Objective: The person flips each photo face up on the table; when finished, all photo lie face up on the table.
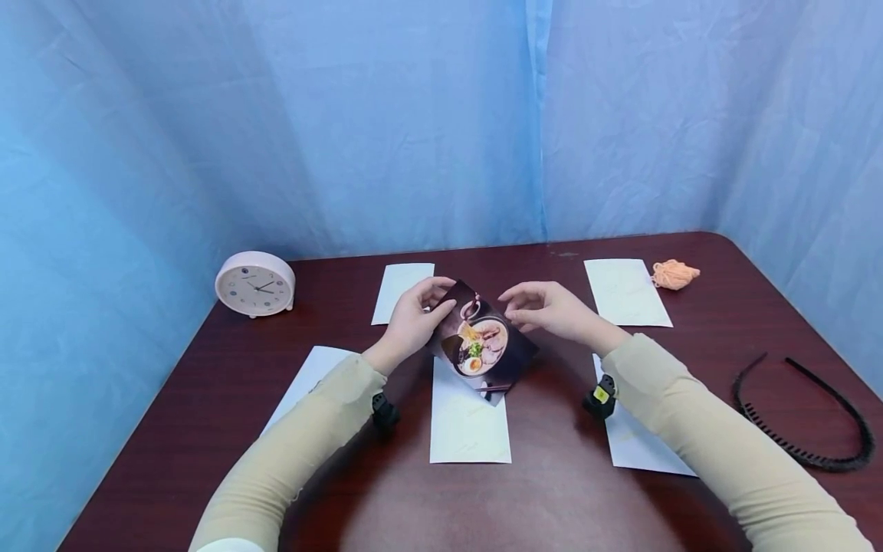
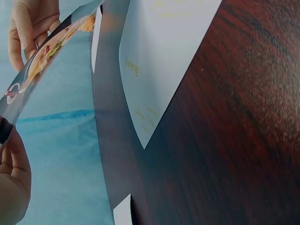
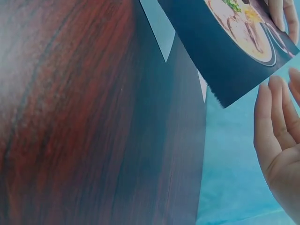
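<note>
a dark photo card (image 1: 498,368), printed with a bowl of noodles, is held up and tilted above the central white sheet (image 1: 472,437), near the middle of the scene. its far left corner is pinched by the left hand (image 1: 414,310), the thumb laid on the printed face. beside the far right edge is held the right hand (image 1: 552,310), its fingers loosely bent in a narrow curve and gripping nothing; whether the card is touched by them cannot be told. with one corner alone held, the card may swing or bend, so the free edge is best taken lightly by the right fingers, both grips being kept to the margins and the card flat. around the card, other white sheets (image 1: 628,291) are laid on the table (image 1: 552,498); farther out are seen a clock (image 1: 255,285) at far left, peach yarn (image 1: 674,274) at far right, and a black headband (image 1: 831,463) at near right.
</note>
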A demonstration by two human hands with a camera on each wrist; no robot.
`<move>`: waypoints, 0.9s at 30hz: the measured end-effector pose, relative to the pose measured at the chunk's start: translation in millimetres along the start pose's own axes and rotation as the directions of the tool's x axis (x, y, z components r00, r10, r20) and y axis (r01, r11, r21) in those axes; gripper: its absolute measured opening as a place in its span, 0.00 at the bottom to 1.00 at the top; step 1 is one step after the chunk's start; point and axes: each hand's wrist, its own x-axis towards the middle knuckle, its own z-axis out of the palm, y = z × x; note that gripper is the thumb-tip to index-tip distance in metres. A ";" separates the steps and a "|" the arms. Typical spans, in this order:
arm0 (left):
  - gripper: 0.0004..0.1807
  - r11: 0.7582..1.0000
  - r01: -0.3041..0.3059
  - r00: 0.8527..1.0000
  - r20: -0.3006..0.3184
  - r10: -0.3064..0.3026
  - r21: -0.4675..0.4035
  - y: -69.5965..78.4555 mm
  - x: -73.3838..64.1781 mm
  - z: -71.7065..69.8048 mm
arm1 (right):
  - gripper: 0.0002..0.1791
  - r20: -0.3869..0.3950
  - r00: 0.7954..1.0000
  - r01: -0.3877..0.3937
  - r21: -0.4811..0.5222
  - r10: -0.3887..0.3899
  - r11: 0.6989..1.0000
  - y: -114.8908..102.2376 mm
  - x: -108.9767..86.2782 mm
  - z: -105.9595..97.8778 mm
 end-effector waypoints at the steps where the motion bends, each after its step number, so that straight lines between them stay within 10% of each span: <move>1: 0.15 1.000 0.001 1.000 0.006 -0.001 0.004 0.5 -0.1 -0.1 | 0.18 0.011 1.000 -0.002 -0.012 0.002 1.000 -0.3 0.2 0.6; 27: 0.16 0.991 0.028 0.998 -0.046 -0.034 -0.128 6.1 7.5 -3.2 | 0.14 -0.017 0.999 0.032 -0.161 -0.035 0.986 -1.3 -1.4 4.2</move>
